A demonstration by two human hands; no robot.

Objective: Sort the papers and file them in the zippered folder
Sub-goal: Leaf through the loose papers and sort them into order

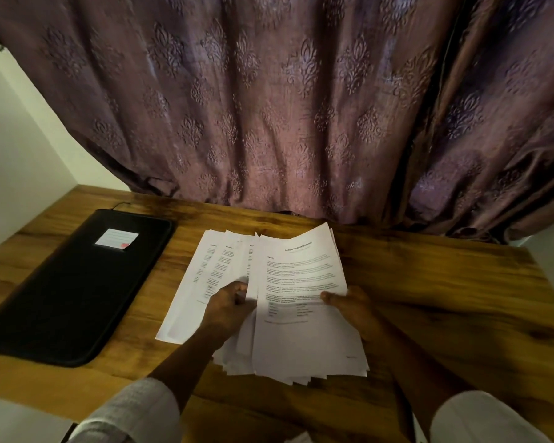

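**Two hands hold a fan of papers (301, 276), with the zippered folder (77, 292) off to the left**

Both hands are busy with the same bundle of white printed sheets, which sits just above the middle of the wooden table (445, 298), its lower edges stepped and uneven. The left hand (229, 303) has its fingers curled into the spread on the left side, pinching the edges of a few sheets that splay out toward the folder. The right hand (352, 306) grips the right part of the bundle: its thumb (330, 295) lies on the face of the topmost sheet, and the other fingers are hidden underneath. That top sheet carries paragraphs of text and a small table low down. Its heading is soft with blur and seems to read "Sample Financial Statement", though I would not swear to it.

The folder is black with rounded corners. It lies flat on the left part of the table, close to the papers but apart from them. A white label (116, 239) (with a red mark in one corner) sits near its far end.

Behind the table hangs a purple patterned curtain (269, 107), and a pale wall (13, 155) shows at the left. A white sleeve (131, 414) covers each forearm at the bottom of the view.
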